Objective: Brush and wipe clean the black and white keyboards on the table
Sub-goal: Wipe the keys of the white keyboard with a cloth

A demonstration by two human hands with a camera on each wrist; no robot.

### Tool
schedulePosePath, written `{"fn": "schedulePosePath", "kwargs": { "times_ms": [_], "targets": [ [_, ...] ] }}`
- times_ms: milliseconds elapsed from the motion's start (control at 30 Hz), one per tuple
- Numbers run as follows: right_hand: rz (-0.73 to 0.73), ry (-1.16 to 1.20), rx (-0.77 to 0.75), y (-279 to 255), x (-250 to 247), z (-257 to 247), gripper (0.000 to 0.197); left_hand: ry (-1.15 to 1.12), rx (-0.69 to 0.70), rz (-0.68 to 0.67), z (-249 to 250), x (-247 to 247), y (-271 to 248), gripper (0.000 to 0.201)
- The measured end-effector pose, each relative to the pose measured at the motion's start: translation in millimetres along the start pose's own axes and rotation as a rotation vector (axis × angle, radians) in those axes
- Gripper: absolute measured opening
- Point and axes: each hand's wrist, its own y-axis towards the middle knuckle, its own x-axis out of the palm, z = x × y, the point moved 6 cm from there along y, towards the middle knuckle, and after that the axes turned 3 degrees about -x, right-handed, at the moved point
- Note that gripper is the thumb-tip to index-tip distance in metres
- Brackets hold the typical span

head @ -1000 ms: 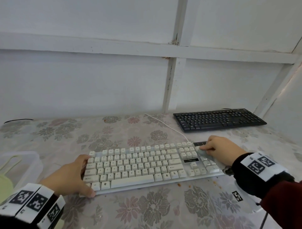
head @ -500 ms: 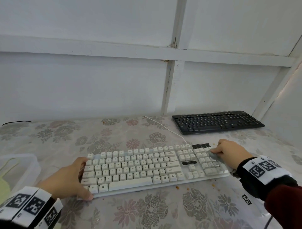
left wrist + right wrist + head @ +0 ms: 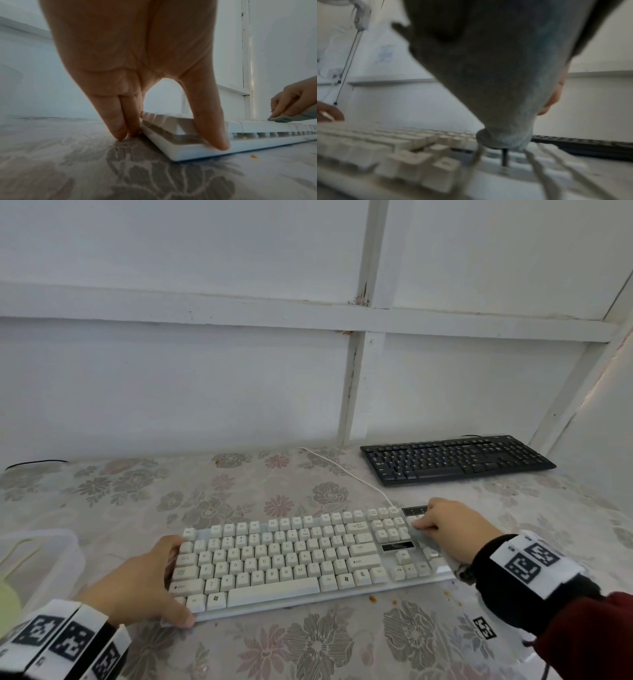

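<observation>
Looks like the wiping stage on the white keyboard (image 3: 305, 559), which sits between the two hands on the bench (image 3: 308, 648). The left hand (image 3: 137, 583) braces its left end, thumb on the front edge and fingers (image 3: 118, 129) down at the side, gripping the corner. The right hand (image 3: 452, 529) has its fingers curled onto a grey cloth (image 3: 281, 119), pressing it on the numpad keys. Orange crumbs (image 3: 372, 598) lie just in front of the keyboard. The black keyboard (image 3: 455, 462) sits beyond the right hand, untouched for now, so probably around half the job is left.
</observation>
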Motion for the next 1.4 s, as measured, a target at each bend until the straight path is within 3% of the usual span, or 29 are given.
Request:
{"fn": "schedulePosePath", "kwargs": {
  "times_ms": [133, 233, 367, 467, 567, 800, 967, 1133, 1400],
  "targets": [
    [-0.002, -0.055, 0.12, 1, 6, 26, 0.023, 0.0, 0.004, -0.028, 0, 1, -1, 0.136],
    [-0.005, -0.093, 0.132, -4, 7, 44, 0.027, -0.013, 0.005, -0.007, -1, 1, 0, 0.12],
    [0.011, -0.082, 0.201, -11, 7, 66, 0.034, 0.004, -0.003, -0.025, 0, 2, -2, 0.127],
    [0.019, 0.034, 0.233, -13, -1, 72, 0.03, 0.017, 0.002, -0.004, 0, 1, -2, 0.118],
    [0.07, 0.12, 0.096, -9, -25, 28, 0.029, 0.015, -0.003, 0.001, 1, 0, -3, 0.113],
    [-0.029, 0.336, -0.458, 1, -22, -194, 0.037, 0.04, -0.019, 0.015, 4, 0, -7, 0.112],
    [-0.031, 0.277, -0.611, 24, 0, -304, 0.024, 0.078, 0.007, 0.032, 4, -1, -4, 0.105],
    [-0.113, 0.124, -0.617, 28, 14, -337, 0.022, 0.137, 0.001, 0.043, 0, 1, 2, 0.101],
    [0.018, 0.138, -0.606, 17, 14, -308, 0.023, 0.041, 0.017, 0.03, 0, 0, 2, 0.105]
  ]
}}
